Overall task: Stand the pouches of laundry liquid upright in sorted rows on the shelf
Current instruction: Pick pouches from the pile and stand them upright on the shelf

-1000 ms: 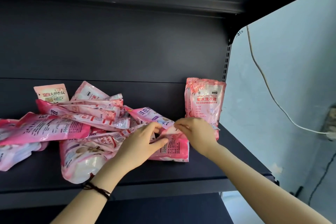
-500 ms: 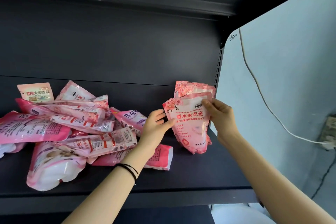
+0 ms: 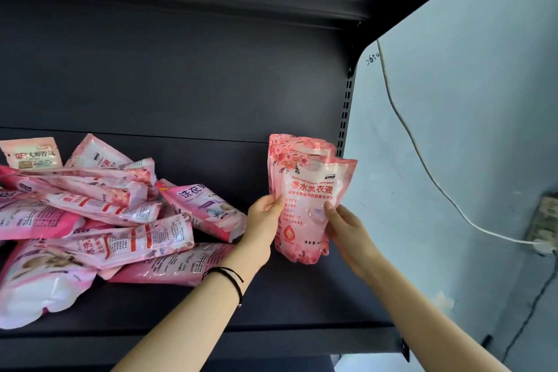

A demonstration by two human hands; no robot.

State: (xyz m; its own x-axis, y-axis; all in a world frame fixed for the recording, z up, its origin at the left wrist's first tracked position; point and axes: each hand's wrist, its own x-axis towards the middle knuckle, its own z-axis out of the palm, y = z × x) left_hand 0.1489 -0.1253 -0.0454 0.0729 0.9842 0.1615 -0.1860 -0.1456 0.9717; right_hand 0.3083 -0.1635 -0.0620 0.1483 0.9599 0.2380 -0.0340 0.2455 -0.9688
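Pink, glossy plastic makes up the flower-printed pouch [image 3: 311,205] that both hands hold upright at the right end of the dark grey metal shelf [image 3: 302,296]. The left hand [image 3: 264,214] grips its left edge about halfway up: the thumb lies flat on the front face and the fingers are curled round behind, hidden by the pouch. The right hand [image 3: 344,226] grips the right edge at much the same height, its thumb pressed on the front near the middle and its fingers tucked behind, so how far they wrap cannot be told. The pouch faces the camera, with a clear white centre, red characters across it, a rose pattern along the top left and the bottom, and a red drop mark low on the left. Its top corners stand up and the upper right one leans out slightly. Its bottom edge is low over the shelf; whether it touches the board cannot be told.

Just behind it, partly covered, a second pink pouch [image 3: 290,148] of the same print stands upright beside the slotted metal upright [image 3: 344,118]. To the left a heap of pink and white pouches [image 3: 105,214] lies flat and crisscrossed, some on top of others, apart from the two upright ones.

A thin black wristband [image 3: 229,276] circles the left wrist. A white cable [image 3: 422,166] runs down the pale blue-grey wall [image 3: 468,84] to the right of the shelving.
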